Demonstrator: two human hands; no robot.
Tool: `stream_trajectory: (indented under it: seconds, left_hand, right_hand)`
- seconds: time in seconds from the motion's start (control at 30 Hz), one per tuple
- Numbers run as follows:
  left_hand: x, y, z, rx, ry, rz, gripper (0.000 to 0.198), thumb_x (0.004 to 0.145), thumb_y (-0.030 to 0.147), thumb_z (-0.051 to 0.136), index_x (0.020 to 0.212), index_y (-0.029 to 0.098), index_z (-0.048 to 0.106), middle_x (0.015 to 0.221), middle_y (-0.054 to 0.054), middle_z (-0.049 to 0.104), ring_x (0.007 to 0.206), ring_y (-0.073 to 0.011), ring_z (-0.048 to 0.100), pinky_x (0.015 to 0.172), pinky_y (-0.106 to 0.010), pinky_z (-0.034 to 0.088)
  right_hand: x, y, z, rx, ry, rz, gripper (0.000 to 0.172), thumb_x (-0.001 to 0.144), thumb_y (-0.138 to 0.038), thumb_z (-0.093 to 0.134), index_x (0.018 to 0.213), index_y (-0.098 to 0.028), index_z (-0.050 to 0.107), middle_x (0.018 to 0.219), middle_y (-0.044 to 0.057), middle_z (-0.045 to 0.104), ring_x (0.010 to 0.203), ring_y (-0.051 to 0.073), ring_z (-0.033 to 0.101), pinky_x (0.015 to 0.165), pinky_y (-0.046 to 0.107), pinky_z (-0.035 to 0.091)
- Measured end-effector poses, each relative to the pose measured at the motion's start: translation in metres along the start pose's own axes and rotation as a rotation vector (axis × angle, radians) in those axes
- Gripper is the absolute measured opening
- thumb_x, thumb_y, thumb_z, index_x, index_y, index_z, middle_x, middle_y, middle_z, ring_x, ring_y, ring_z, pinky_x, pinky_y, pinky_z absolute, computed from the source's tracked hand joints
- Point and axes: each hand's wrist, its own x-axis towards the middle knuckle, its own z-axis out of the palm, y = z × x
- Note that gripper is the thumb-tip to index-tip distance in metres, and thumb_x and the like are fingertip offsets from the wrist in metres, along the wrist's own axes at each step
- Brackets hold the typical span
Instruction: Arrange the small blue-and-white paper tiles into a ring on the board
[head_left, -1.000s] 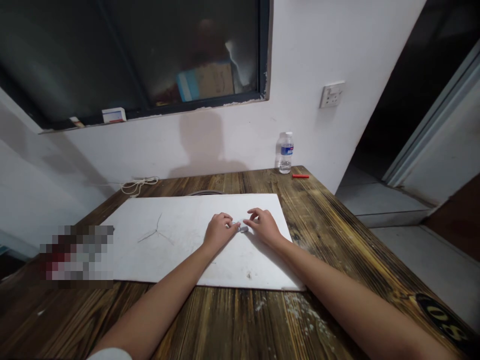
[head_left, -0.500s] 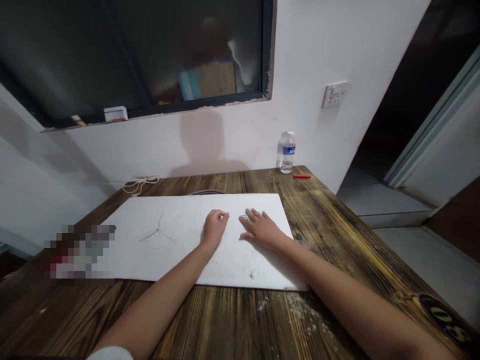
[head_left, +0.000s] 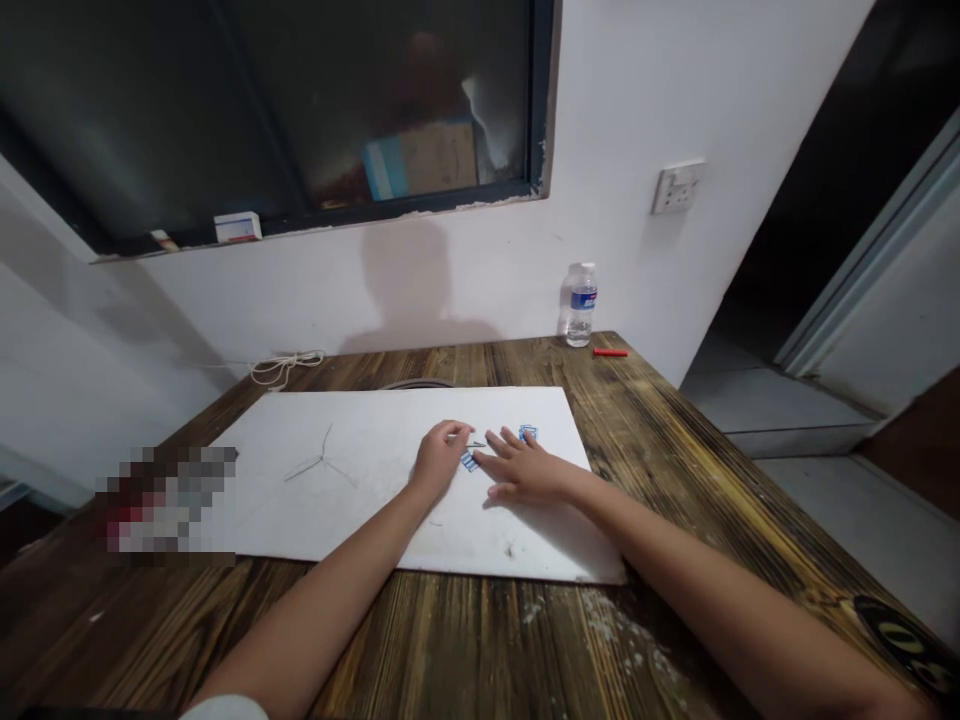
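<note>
My left hand rests on a white board, its thumb and fingers drawn together in a pinch. A thin dark sliver shows at its fingertips; whether the fingers grip it is too small to make out. Just beside them lies a small blue-and-white striped piece, partly covered. My right hand lies flat with fingers spread, one fingertip at the striped piece. Beyond its knuckles, a second small blue-and-white patterned piece sits on the board. Left of both hands is a thin branching dark line.
The board lies on a dark wooden table. At the back right stand a water bottle and a red stick-like object. A coiled white cord is at the back left. A blurred-out patch covers something at the board's left edge.
The blue-and-white pieces, mostly covered by my right hand before, now show on either side of its fingers. That hand has shifted slightly toward me. My left fingertips have come closer to it.
</note>
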Motion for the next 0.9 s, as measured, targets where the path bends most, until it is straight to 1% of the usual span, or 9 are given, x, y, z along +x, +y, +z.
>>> stream_trajectory:
  seconds: [0.13, 0.27, 0.33, 0.4, 0.47, 0.57, 0.67, 0.77, 0.9]
  left_hand:
    - [-0.012, 0.013, 0.001, 0.265, -0.402, 0.265, 0.041, 0.083, 0.041, 0.059, 0.122, 0.028, 0.062, 0.128, -0.006, 0.061, 0.127, -0.0262, 0.047, 0.106, -0.043, 0.033]
    - [-0.017, 0.006, 0.006, 0.511, -0.348, 0.172, 0.060, 0.087, 0.052, 0.049, 0.139, 0.023, 0.044, 0.149, -0.013, 0.037, 0.141, -0.0320, 0.026, 0.111, -0.053, 0.020]
    - [-0.014, -0.001, 0.006, 0.562, -0.258, 0.068, 0.063, 0.090, 0.055, 0.042, 0.140, 0.018, 0.042, 0.152, -0.018, 0.030, 0.143, -0.0341, 0.019, 0.111, -0.055, 0.017]
    - [-0.011, -0.006, 0.004, 0.493, -0.331, 0.083, 0.061, 0.093, 0.054, 0.033, 0.143, 0.019, 0.038, 0.151, -0.016, 0.032, 0.143, -0.0310, 0.020, 0.112, -0.055, 0.014]
    - [-0.008, -0.005, 0.000, 0.352, -0.438, 0.178, 0.059, 0.095, 0.052, 0.027, 0.145, 0.022, 0.036, 0.149, -0.013, 0.038, 0.142, -0.0265, 0.023, 0.114, -0.051, 0.013]
    - [-0.010, 0.003, -0.004, 0.168, -0.529, 0.301, 0.064, 0.092, 0.061, 0.023, 0.140, 0.025, 0.044, 0.143, -0.011, 0.047, 0.137, -0.0254, 0.035, 0.114, -0.045, 0.020]
    - [-0.014, 0.015, -0.006, 0.111, -0.638, 0.397, 0.069, 0.089, 0.068, 0.018, 0.142, 0.030, 0.042, 0.144, -0.008, 0.046, 0.135, -0.0255, 0.038, 0.114, -0.045, 0.019]
    - [-0.015, 0.028, -0.009, 0.117, -0.884, 0.553, 0.059, 0.087, 0.066, 0.035, 0.137, 0.037, 0.047, 0.145, -0.002, 0.045, 0.138, -0.0260, 0.033, 0.115, -0.047, 0.012]
    - [-0.012, 0.040, -0.015, 0.038, -0.971, 0.542, 0.042, 0.085, 0.058, 0.051, 0.122, 0.040, 0.061, 0.133, 0.001, 0.058, 0.135, -0.0250, 0.039, 0.112, -0.045, 0.025]
  right_hand:
    - [-0.004, 0.026, -0.020, 0.019, 0.015, 0.041, 0.050, 0.093, -0.051, 0.043, 0.141, -0.034, 0.043, 0.157, 0.007, 0.017, 0.144, 0.033, 0.011, 0.111, 0.059, 0.013]
    - [-0.007, 0.020, -0.013, -0.058, -0.001, 0.345, 0.084, 0.086, -0.062, 0.049, 0.151, -0.016, 0.021, 0.156, 0.021, 0.008, 0.143, 0.041, 0.002, 0.109, 0.064, 0.008]
    - [-0.007, 0.008, -0.003, -0.013, -0.095, 0.197, 0.097, 0.080, -0.068, 0.052, 0.152, -0.016, 0.014, 0.156, 0.020, 0.000, 0.142, 0.040, -0.006, 0.109, 0.065, 0.005]
    - [-0.005, -0.001, 0.003, 0.084, -0.188, -0.084, 0.088, 0.080, -0.067, 0.053, 0.150, -0.023, 0.023, 0.157, 0.013, 0.005, 0.144, 0.034, -0.003, 0.112, 0.059, 0.005]
    - [-0.002, -0.001, 0.001, 0.185, -0.161, -0.222, 0.069, 0.081, -0.060, 0.058, 0.142, -0.031, 0.042, 0.156, 0.008, 0.021, 0.145, 0.030, 0.011, 0.114, 0.055, 0.009]
    - [0.003, 0.017, -0.009, 0.459, 0.070, -0.180, 0.045, 0.081, -0.056, 0.059, 0.118, -0.031, 0.065, 0.128, 0.006, 0.062, 0.122, 0.027, 0.053, 0.107, 0.049, 0.031]
    - [0.007, 0.040, -0.017, 0.752, 0.332, -0.034, 0.054, 0.087, -0.060, 0.044, 0.096, -0.016, 0.074, 0.082, 0.010, 0.074, 0.080, 0.024, 0.069, 0.084, 0.042, 0.050]
    - [0.007, 0.049, -0.013, 0.603, 0.511, 0.001, 0.045, 0.092, -0.049, 0.042, 0.105, -0.017, 0.071, 0.103, 0.011, 0.072, 0.100, 0.025, 0.066, 0.092, 0.042, 0.047]
    - [0.003, 0.047, -0.004, 0.166, 0.225, -0.151, 0.038, 0.094, -0.035, 0.043, 0.129, -0.032, 0.057, 0.140, 0.004, 0.051, 0.136, 0.027, 0.037, 0.110, 0.056, 0.022]
